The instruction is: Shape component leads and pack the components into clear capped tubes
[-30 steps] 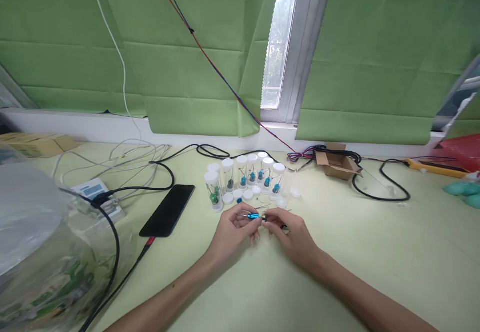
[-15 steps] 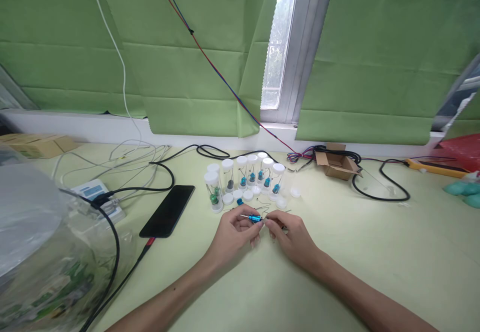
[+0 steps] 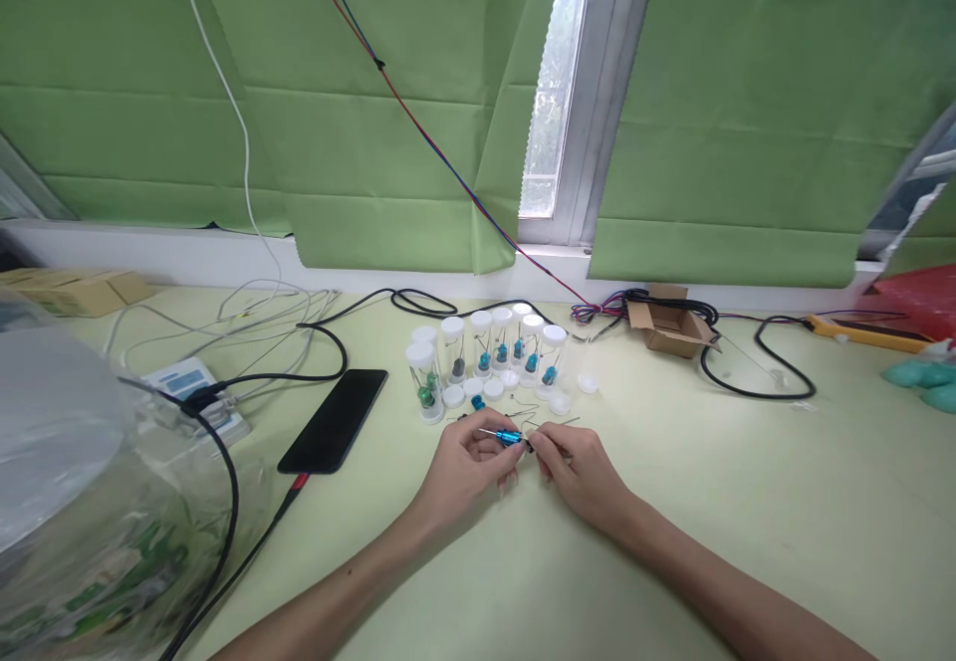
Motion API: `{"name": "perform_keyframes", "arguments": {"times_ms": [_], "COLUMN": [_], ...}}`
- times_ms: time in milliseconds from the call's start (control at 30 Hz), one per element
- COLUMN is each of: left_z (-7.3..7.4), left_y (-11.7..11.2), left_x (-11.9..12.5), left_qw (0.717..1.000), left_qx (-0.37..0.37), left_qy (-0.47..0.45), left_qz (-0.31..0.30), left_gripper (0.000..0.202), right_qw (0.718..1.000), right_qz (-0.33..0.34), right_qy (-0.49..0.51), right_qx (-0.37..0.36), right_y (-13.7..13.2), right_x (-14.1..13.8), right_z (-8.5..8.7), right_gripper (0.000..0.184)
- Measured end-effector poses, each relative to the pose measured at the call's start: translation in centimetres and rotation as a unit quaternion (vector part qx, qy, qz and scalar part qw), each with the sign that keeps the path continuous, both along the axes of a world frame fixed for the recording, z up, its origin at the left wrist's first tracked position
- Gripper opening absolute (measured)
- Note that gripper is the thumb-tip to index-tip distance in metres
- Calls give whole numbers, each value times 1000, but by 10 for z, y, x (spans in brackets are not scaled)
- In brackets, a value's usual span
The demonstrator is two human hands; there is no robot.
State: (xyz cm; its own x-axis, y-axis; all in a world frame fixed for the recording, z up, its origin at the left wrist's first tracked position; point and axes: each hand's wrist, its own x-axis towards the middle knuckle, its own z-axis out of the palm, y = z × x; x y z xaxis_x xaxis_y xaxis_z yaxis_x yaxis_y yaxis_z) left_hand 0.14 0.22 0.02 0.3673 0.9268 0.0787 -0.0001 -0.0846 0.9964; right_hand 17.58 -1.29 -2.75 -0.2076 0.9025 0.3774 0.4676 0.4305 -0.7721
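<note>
My left hand (image 3: 469,462) is closed around a small shiny blue cylinder with a thin metal rod (image 3: 509,437), the rod pointing left. At the cylinder's right end my right hand (image 3: 579,467) pinches with thumb and fingertips. A tiny dark part shows between the two hands; its kind is too small to tell. Just beyond them lie thin bent wires (image 3: 527,407) and a small blue piece (image 3: 478,402). Behind these stands a group of clear capped vials (image 3: 454,347) holding blue, green or dark pieces with wires. Several white caps (image 3: 494,390) lie in front of the vials.
A black phone (image 3: 334,422) lies left of the hands, plugged into a cable. Farther left are a white power strip (image 3: 190,392) and a large clear plastic bag (image 3: 82,502). An open cardboard box (image 3: 672,330) and black cables (image 3: 754,397) sit at the back right.
My right hand's fingers have shifted very slightly at the cylinder's end, and the dark part there shows a little more. Otherwise the hands hold the same place.
</note>
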Motion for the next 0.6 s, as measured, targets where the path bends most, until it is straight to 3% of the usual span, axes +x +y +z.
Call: {"name": "perform_keyframes", "arguments": {"times_ms": [200, 333, 600], "left_z": [5, 4, 2], "left_y": [0, 3, 4], "left_x": [2, -1, 0], "left_qw": [999, 998, 997], "left_qx": [-26, -32, -51], "left_qy": [-16, -41, -52], "left_qz": [14, 20, 30], "left_gripper": [24, 24, 25], "right_qw": [1000, 999, 997], "right_qz": [-7, -6, 7], "right_qy": [-3, 27, 31], "right_qx": [11, 22, 70], "right_y": [1, 0, 0], "right_x": [0, 1, 2], "right_z": [3, 4, -1], "right_gripper": [40, 19, 17]}}
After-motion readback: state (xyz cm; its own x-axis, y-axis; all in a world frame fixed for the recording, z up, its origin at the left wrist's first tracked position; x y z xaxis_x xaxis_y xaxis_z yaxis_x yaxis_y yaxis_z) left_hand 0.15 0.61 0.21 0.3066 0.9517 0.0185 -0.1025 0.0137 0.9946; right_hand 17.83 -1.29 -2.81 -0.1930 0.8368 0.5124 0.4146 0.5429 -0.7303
